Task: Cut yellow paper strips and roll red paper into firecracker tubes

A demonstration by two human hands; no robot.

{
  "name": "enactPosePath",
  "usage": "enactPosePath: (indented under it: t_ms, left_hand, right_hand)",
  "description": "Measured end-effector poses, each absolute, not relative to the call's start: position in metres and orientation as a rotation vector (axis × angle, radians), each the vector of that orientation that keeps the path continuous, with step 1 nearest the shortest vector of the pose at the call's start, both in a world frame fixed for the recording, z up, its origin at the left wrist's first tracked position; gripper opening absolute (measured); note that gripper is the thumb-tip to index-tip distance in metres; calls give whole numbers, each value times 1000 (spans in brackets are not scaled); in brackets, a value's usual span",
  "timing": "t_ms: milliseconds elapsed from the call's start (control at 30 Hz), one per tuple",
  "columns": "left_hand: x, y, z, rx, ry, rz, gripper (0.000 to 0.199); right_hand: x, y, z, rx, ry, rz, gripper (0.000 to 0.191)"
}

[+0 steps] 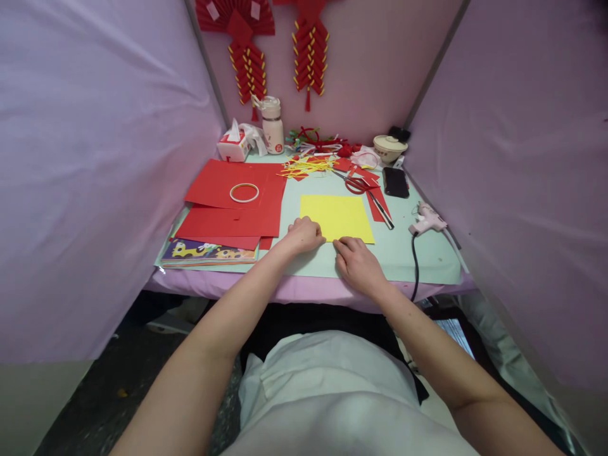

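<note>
Near the front edge of the worktop (394,263), the right hand (357,261) and left hand (306,234) touch the yellow sheet (338,215) along its near side, fingers bent; whether pinching, I cannot tell. A glue gun (428,219) lies by the right edge, red sheets (213,183) toward the left, a bottle (273,133) by the back.

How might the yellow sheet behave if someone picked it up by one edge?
The yellow sheet looks thin, so it is probably very light. Being broad too, it would likely sag away from the held edge. Lying flat on the pale green cover, it may slide rather than roll if pushed.
</note>
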State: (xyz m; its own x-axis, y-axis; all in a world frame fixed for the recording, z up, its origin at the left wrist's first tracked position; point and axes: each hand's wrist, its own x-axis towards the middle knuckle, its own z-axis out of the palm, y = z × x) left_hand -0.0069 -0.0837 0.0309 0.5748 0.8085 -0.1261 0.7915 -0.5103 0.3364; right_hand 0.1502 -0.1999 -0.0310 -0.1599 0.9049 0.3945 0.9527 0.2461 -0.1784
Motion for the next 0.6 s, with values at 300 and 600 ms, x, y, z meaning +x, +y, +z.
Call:
enactPosePath:
  t_ms: [300, 600]
  left_hand:
    - [-8, -85, 35, 2387, 1351, 6, 20]
    - [-11, -83, 36, 2374, 1390, -32, 20]
  right_hand:
    - [146, -200, -23, -1732, -2094, -87, 35]
    - [143, -200, -26, -1755, -2117, -159, 33]
